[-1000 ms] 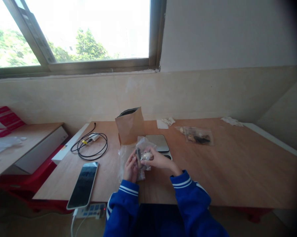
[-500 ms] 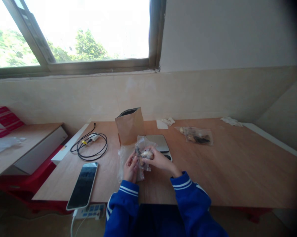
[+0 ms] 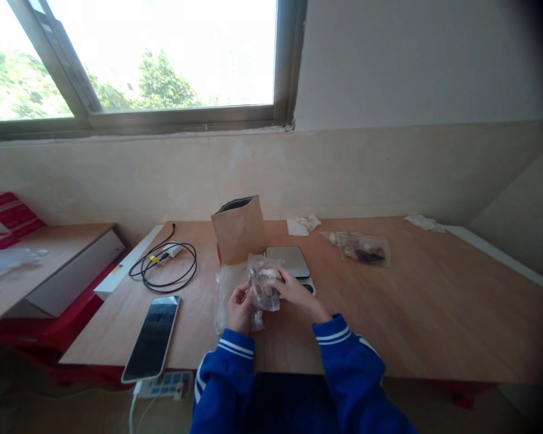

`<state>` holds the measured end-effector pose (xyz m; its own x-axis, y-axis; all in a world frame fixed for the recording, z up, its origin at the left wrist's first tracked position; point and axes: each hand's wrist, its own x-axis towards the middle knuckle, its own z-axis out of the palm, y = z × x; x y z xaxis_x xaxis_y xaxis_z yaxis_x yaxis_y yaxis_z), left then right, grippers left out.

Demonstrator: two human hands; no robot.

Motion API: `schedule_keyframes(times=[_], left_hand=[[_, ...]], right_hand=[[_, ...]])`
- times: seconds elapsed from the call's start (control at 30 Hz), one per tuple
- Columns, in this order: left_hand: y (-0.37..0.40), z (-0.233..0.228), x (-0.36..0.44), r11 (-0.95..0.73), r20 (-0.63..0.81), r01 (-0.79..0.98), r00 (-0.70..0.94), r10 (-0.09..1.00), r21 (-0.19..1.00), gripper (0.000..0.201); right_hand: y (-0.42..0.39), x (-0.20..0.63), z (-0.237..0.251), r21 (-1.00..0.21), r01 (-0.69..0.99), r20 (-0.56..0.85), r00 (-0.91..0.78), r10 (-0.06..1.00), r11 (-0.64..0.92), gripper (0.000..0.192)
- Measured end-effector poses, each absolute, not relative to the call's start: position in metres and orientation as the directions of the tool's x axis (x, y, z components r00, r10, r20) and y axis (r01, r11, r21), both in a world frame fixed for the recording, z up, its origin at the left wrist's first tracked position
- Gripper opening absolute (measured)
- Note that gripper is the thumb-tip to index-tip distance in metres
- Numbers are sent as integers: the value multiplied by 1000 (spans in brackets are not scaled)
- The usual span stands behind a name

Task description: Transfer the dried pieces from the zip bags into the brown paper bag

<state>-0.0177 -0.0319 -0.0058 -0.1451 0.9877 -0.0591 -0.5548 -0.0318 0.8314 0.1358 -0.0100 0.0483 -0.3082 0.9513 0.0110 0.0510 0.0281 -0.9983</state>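
A clear plastic bag [image 3: 266, 294] with pale and dark pieces inside is between my hands, in front of the kitchen scale [image 3: 291, 260]. My left hand [image 3: 240, 306] pinches the bag's left side. My right hand [image 3: 293, 290] grips its upper right side, fingers closed on the plastic near a pale piece; what the pieces are I cannot make out. Beneath my left hand lie more clear plastic bags [image 3: 223, 295], flat on the table. Behind them an open brown paper bag [image 3: 238, 232] stands upright.
A phone [image 3: 152, 340] on a charging cable overhangs the front left edge. A coiled black cable [image 3: 193, 274] lies behind it. Filled clear bags [image 3: 364, 249] rest at the back right, and crumpled tissue [image 3: 308, 223] lies near the wall.
The bag between my hands has turned and its lower part hangs more spread out. My right hand's fingers have shifted higher on it. The left hand stays nearly in place.
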Motion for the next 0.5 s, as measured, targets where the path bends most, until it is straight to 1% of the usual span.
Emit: schedule_keyframes(times=[0.1,0.17,0.27,0.33,0.4,0.5], left_hand=[[-31,-10,-18,-54,-31,-500,-161,986,865,36],[-31,-11,-18,-73,-8,-469,-168,986,880,34],[-31,-12,-19,-96,34,-422,-153,988,901,31],[-31,-12,-19,-100,44,-403,-146,988,910,30],[-31,-11,-18,-90,30,-413,-150,988,906,32],[-30,-9,-17,-52,-30,-494,-156,987,868,38]], right_hand=[[-9,132,49,-998,35,33,-283,959,45,41],[-9,130,48,-998,6,57,-312,949,62,42],[-8,128,43,-997,-14,77,-360,930,77,51],[-7,126,39,-996,-30,89,-345,934,84,55],[-7,123,36,-993,-74,116,-312,943,97,56],[-5,118,33,-982,-151,150,-266,952,112,52]])
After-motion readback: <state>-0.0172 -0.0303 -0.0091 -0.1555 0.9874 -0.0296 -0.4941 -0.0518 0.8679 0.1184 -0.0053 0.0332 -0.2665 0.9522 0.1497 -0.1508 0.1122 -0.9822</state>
